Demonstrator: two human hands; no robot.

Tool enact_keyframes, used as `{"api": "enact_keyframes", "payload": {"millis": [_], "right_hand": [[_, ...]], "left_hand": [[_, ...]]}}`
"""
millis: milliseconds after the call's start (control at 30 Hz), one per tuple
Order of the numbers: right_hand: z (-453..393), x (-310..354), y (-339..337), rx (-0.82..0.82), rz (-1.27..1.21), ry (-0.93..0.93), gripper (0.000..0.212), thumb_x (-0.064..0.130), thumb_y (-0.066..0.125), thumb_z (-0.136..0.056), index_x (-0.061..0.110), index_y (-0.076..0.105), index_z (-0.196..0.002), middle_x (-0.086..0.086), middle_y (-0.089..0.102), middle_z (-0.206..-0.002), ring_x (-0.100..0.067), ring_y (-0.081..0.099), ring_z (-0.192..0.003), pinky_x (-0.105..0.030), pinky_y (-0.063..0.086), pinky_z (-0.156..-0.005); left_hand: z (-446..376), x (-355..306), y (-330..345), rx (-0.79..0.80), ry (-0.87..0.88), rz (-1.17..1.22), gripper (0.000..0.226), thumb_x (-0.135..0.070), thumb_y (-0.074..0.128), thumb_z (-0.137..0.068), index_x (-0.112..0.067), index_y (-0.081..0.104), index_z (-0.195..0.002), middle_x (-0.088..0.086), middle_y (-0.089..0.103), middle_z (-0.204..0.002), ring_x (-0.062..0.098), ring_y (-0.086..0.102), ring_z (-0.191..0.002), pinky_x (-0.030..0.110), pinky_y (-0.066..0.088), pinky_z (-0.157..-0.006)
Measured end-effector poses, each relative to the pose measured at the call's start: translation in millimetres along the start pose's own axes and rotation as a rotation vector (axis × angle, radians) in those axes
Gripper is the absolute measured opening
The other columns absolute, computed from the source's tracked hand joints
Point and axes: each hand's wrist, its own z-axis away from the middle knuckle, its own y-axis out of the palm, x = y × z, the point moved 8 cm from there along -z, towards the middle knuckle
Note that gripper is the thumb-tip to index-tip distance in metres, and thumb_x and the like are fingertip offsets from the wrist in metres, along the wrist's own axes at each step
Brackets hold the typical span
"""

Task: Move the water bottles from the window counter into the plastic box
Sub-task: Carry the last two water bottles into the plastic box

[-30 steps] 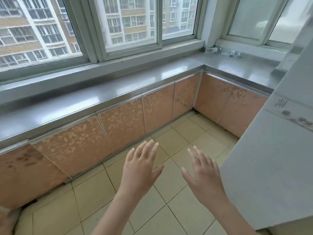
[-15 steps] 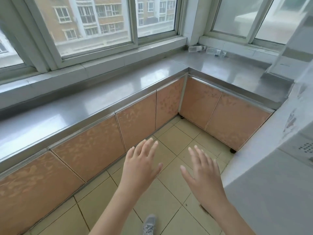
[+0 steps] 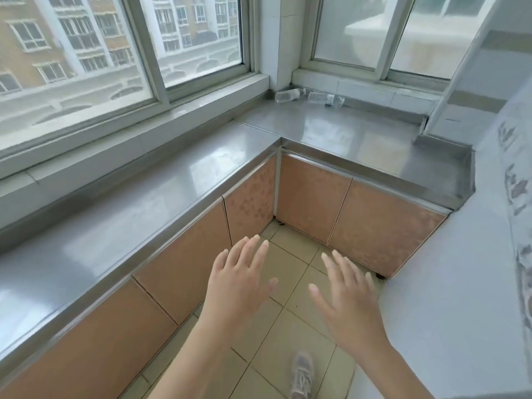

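Observation:
Two clear water bottles lie on their sides in the far corner of the steel window counter (image 3: 331, 131), against the window sill: one bottle (image 3: 288, 95) on the left, the other bottle (image 3: 325, 98) just right of it. My left hand (image 3: 240, 279) and my right hand (image 3: 349, 305) are held out low over the tiled floor, palms down, fingers spread, holding nothing. Both hands are well short of the bottles. No plastic box is in view.
The L-shaped counter runs along the left and across the back, with orange cabinet doors (image 3: 313, 203) below. A large white appliance (image 3: 466, 283) fills the right side. Beige floor tiles (image 3: 290, 272) lie between them, and my shoe (image 3: 302, 375) shows at the bottom.
The view has moved forward and turned right toward the counter corner, so the bottles appear nearer and larger. Both hands stay open in the same pose. A shoe has come into view.

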Motion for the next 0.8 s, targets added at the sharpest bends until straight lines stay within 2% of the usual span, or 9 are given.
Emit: {"api": "enact_keyframes", "payload": {"millis": [400,600,733,800], "right_hand": [[-243.0,-75.4,-14.8,0.035,0.046,-0.012,0.079,0.064,0.006,-0.079,0.031,0.018,-0.15,0.007,0.016,-0.159,-0.014,0.01,-0.145,-0.044,0.005,-0.118],[-344.5,-90.3,-16.3,0.072,0.06,-0.023,0.08,0.064,0.001,-0.078,0.032,0.011,-0.15,0.008,0.009,-0.16,-0.012,0.005,-0.146,-0.043,0.002,-0.118],[-425.9,-99.3,-9.4,0.052,0.072,-0.008,0.08,0.065,0.002,-0.079,0.031,0.013,-0.15,0.006,0.01,-0.16,-0.015,0.008,-0.146,-0.043,0.005,-0.119],[-466.3,-104.8,-5.9,0.043,0.085,0.008,0.079,0.064,0.004,-0.079,0.03,0.016,-0.15,0.005,0.014,-0.159,-0.016,0.011,-0.146,-0.044,0.007,-0.118]], "left_hand": [[-227.5,-9.1,55.9,0.081,-0.058,0.005,0.068,-0.057,0.038,-0.083,-0.02,0.056,-0.137,-0.004,0.06,-0.137,0.019,0.055,-0.129,0.043,0.049,-0.098],[-327.6,8.6,80.3,0.099,-0.088,0.001,0.067,-0.058,0.039,-0.083,-0.021,0.058,-0.135,-0.004,0.061,-0.136,0.018,0.056,-0.128,0.042,0.048,-0.098],[-410.2,24.8,105.5,0.1,-0.074,0.004,0.067,-0.059,0.039,-0.084,-0.021,0.058,-0.135,-0.003,0.062,-0.135,0.019,0.057,-0.127,0.042,0.049,-0.097],[-453.4,34.0,119.5,0.108,-0.069,0.015,0.066,-0.059,0.04,-0.086,-0.022,0.054,-0.139,-0.003,0.057,-0.141,0.019,0.053,-0.132,0.042,0.046,-0.102]]}}
